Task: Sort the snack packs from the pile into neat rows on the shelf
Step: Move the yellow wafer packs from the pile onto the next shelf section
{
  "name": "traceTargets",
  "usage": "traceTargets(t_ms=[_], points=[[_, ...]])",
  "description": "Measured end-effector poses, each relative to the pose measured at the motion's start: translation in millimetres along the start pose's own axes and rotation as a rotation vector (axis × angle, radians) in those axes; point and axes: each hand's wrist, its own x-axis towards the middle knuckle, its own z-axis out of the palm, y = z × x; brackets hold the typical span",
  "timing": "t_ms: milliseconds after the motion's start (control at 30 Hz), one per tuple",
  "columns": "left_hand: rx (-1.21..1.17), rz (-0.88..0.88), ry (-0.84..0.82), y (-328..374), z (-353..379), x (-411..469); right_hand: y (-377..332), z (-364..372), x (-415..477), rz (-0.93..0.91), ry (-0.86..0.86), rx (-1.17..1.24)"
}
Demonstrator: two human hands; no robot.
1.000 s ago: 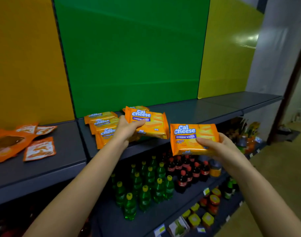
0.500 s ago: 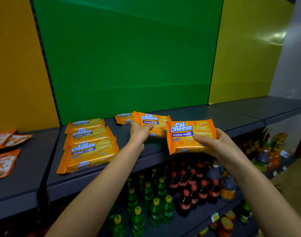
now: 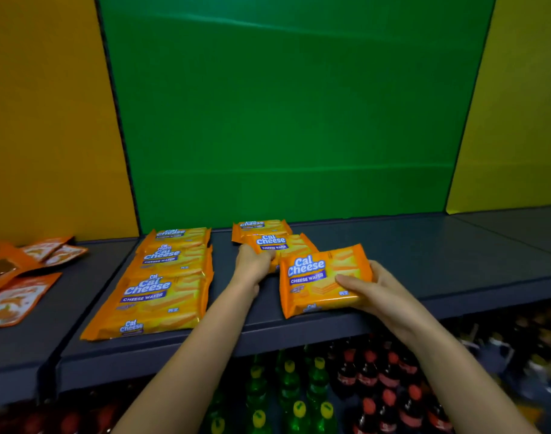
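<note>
Grey shelf, green backboard: Cal Cheese row sits left. Next the left hand, grip pinching the middle wafer pack lying on the shelf. Then the right hand, grip clamped on the front pack at its right edge. Light, crinkly, crushable I'd guess, so hold the edges gently.

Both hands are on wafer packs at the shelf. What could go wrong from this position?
1. The front pack, held by the right hand, is near the front edge of the shelf; released there, it might slip off toward the bottles below.
2. It seems to overlap the middle pack gripped by the left hand and sits slightly askew, so this row could end crooked.
</note>
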Motion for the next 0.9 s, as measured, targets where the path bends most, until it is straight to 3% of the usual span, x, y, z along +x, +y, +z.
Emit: traceTargets(t_ms=[167, 467, 567, 733, 900], points=[[0.179, 0.002, 0.119, 3, -4, 3, 2, 2, 27, -0.020, -0.097, -0.177], [0.268, -0.101, 0.218, 5, -14, 26, -2, 13, 41, -0.075, -0.136, -0.609], [0.441, -0.086, 0.253, 15, -10, 17, -7, 19, 42, -0.089, -0.145, -0.789], [0.670, 0.024, 0.300, 26, -10, 7, -12, 25, 46, -0.114, -0.162, -0.968], [0.937, 0.317, 0.251, 35, -19, -5, -11, 26, 50, -0.170, -0.154, -1.099]])
